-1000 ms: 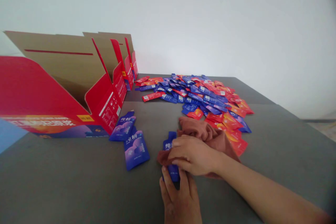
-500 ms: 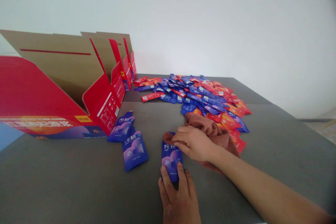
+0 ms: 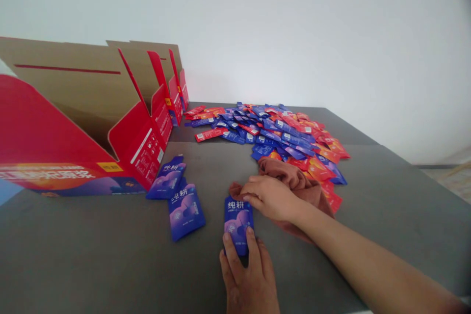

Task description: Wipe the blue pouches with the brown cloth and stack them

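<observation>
A blue pouch point(image 3: 238, 217) with purple fruit pictures lies flat on the grey table. Spread fingers of my left hand point(image 3: 248, 274) rest on its lower end. My right hand point(image 3: 270, 196) is closed on a brown cloth point(image 3: 294, 176), and a folded tip of that cloth touches the pouch's top edge. The rest of the cloth lies bunched beneath and behind my right hand. Two more blue pouches, one point(image 3: 186, 213) partly under or against the other point(image 3: 166, 177), lie to the left, beside a red box.
Open red cardboard boxes point(image 3: 136, 144) stand in a row along the left side of the table point(image 3: 121, 255). A large heap of blue and red pouches point(image 3: 279, 132) spreads over the back and right of centre. A pale wall is behind.
The cloth tip and my right hand have shifted slightly towards the pouch's top edge, uncovering more of its printing. The whole view has moved a little; my left hand stays on the pouch.
</observation>
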`<control>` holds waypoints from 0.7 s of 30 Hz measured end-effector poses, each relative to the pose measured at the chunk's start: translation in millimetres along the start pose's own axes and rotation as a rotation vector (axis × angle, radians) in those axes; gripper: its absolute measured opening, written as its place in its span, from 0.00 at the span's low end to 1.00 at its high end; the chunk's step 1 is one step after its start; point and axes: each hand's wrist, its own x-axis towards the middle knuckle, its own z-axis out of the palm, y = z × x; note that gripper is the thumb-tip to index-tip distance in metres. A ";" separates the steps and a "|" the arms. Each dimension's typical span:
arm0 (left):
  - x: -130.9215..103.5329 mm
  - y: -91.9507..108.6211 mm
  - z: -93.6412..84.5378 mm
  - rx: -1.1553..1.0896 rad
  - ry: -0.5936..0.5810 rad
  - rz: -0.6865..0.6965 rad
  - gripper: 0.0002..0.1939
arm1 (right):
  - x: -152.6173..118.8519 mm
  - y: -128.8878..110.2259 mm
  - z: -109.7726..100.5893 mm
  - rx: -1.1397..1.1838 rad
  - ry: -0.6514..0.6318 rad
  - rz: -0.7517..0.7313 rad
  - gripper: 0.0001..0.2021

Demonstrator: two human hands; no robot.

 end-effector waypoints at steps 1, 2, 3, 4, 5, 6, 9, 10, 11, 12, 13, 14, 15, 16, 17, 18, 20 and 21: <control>0.1 0.4 -0.1 -0.002 -0.001 -0.005 0.19 | -0.7 -0.3 -0.3 -0.003 0.017 -0.005 0.10; 0.3 0.8 -0.1 -0.004 -0.003 -0.010 0.19 | -1.7 -2.1 -0.9 -0.001 0.040 -0.019 0.10; 0.4 1.3 -0.3 -0.007 -0.006 -0.015 0.19 | -3.1 -5.3 -1.9 0.004 0.063 -0.038 0.10; 0.5 1.8 -0.4 -0.011 -0.012 -0.019 0.19 | -4.7 -9.7 -3.1 0.013 0.079 -0.066 0.10; 0.7 2.2 -0.6 -0.016 -0.017 -0.022 0.19 | -6.4 -14.7 -4.3 0.023 0.081 -0.104 0.10; 0.8 2.5 -0.8 -0.021 -0.020 -0.026 0.19 | -7.9 -19.8 -5.4 0.035 0.066 -0.151 0.10; 1.3 2.7 -1.7 -0.032 -0.020 -0.038 0.19 | -9.8 -30.2 -6.5 0.070 -0.047 -0.272 0.09; 1.4 2.4 -2.0 -0.032 -0.020 -0.039 0.19 | -9.1 -30.4 -5.9 0.074 -0.075 -0.278 0.09; 1.5 2.0 -2.3 -0.031 -0.022 -0.035 0.19 | -7.9 -28.6 -5.1 0.071 -0.086 -0.260 0.09; 1.5 1.6 -2.5 -0.029 -0.025 -0.027 0.19 | -6.1 -24.9 -4.1 0.063 -0.085 -0.223 0.09; 1.5 1.2 -2.6 -0.027 -0.028 -0.020 0.19 | -4.1 -19.9 -3.1 0.053 -0.074 -0.175 0.09; 1.4 0.9 -2.5 -0.025 -0.029 -0.015 0.19 | -2.0 -13.9 -2.2 0.044 -0.058 -0.121 0.09; 1.3 0.7 -2.3 -0.023 -0.030 -0.013 0.19 | -0.2 -7.9 -1.4 0.036 -0.043 -0.073 0.10; 1.1 0.7 -2.1 -0.022 -0.029 -0.015 0.19 | 1.2 -2.5 -0.9 0.028 -0.032 -0.036 0.10; 0.9 0.7 -1.7 -0.020 -0.027 -0.019 0.20 | 2.1 1.6 -0.6 0.019 -0.024 -0.012 0.10; 0.7 0.9 -1.5 -0.016 -0.025 -0.023 0.20 | 2.3 4.0 -0.6 0.010 -0.012 0.001 0.10; 0.4 1.5 -1.2 -0.006 -0.024 -0.025 0.20 | 0.9 3.0 -1.5 -0.002 0.027 -0.001 0.10; 0.4 1.8 -1.4 -0.001 -0.024 -0.023 0.20 | -0.5 -0.4 -2.4 0.004 0.050 -0.015 0.10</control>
